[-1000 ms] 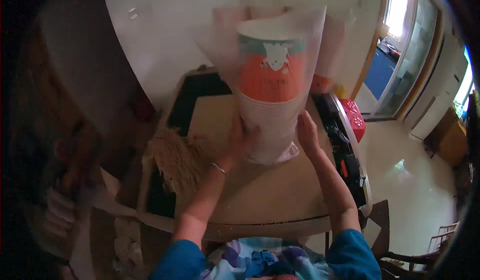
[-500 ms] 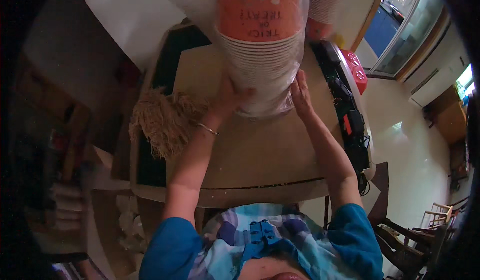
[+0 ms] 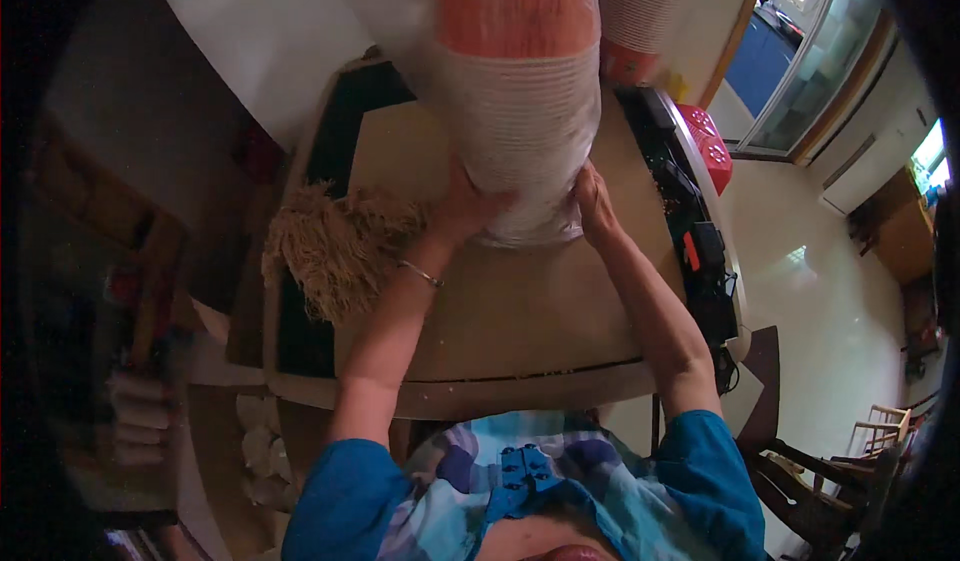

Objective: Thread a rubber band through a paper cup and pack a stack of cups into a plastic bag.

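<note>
A tall stack of nested paper buckets (image 3: 525, 101), orange above with pale ribbed rims below, is wrapped in clear plastic and rises over the far part of the table. My left hand (image 3: 472, 209) grips it low on its left side, its fingers partly behind the cloudy wrap. On the opposite side, my right hand (image 3: 597, 206) presses against the wrap, fingers together along the edge. The stack's top runs out of view. Behind it to the right is a second stack of buckets (image 3: 643, 11), which neither hand touches.
The table (image 3: 540, 326) has a tan top with dark green edges. A shaggy beige fringed bundle (image 3: 335, 251) lies left of my left forearm. Black devices with cables (image 3: 705, 251) line the right edge. Beyond stand a red stool (image 3: 708, 146) and dark wooden chair (image 3: 800, 491).
The wrapped stack has shifted slightly toward me and left, so its printed front shows less. Both hands have moved with it, a little lower in view.
</note>
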Available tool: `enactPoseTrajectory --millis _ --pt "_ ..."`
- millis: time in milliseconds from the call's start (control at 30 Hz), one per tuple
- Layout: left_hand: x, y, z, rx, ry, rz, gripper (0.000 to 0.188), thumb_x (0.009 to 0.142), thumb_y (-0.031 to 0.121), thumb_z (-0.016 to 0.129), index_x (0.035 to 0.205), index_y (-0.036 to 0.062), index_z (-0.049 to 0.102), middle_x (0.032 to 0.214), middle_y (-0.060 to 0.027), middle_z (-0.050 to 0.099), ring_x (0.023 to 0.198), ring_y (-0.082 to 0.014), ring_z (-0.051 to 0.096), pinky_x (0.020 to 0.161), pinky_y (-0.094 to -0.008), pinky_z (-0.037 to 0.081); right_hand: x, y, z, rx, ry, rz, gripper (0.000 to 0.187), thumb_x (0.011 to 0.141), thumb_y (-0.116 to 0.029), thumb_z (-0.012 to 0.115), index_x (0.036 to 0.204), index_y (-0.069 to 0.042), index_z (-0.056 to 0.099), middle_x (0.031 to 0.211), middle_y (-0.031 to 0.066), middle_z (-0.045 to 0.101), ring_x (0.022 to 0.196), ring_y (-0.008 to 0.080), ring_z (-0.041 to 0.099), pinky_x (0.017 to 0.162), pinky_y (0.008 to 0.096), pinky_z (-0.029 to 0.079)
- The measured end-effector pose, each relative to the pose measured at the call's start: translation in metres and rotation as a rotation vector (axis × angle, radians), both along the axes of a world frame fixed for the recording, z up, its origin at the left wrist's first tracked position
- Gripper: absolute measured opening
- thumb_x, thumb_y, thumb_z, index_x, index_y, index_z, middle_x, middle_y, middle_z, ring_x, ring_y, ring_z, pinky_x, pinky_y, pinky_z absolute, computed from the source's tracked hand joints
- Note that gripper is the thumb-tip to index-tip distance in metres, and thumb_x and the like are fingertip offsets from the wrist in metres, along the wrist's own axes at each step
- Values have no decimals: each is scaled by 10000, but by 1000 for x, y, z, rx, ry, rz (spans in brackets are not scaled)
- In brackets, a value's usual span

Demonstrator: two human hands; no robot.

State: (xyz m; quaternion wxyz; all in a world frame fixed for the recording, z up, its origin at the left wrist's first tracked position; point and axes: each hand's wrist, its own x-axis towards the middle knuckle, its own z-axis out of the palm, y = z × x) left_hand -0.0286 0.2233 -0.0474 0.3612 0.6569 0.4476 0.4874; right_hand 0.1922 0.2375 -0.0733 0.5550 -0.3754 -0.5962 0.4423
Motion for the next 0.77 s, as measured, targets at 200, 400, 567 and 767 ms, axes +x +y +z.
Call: enactPoseTrajectory --millis 200,400,567,767 --pt "2 -2 46 -8 -110 112 853 752 329 791 1369 -20 316 1274 -159 506 1172 -262 495 997 -382 410 -11 -26 62 -470 11 -37 665 953 -581 320 1232 -13 525 1144 135 593 1015 247 548 873 356 438" --pt "5 -23 82 -348 -92 49 612 826 432 702 1213 -13 541 1115 -105 622 1014 -192 583 896 -358 471 10 -27 39 -396 -247 160 596 945 -618 308 799 -75 505 708 26 479 582 134 388 522 290 325" --pt "3 -16 74 -540 -14 -113 975 842 607 586 1494 48 124 1479 -81 337 1314 -235 362 1054 -404 343 9 -43 52 -446 -277 -16 575 965 -602 292 879 -94 548 729 16 496 661 122 454 609 308 404" --pt "-20 -46 39 -479 -289 -35 866 855 588 577 1480 81 255 1486 -97 316 1375 -209 274 1123 -403 228 32 -62 16 -608 205 78 687 902 -661 401 1347 -139 421 1048 102 604 849 193 575 833 345 476"
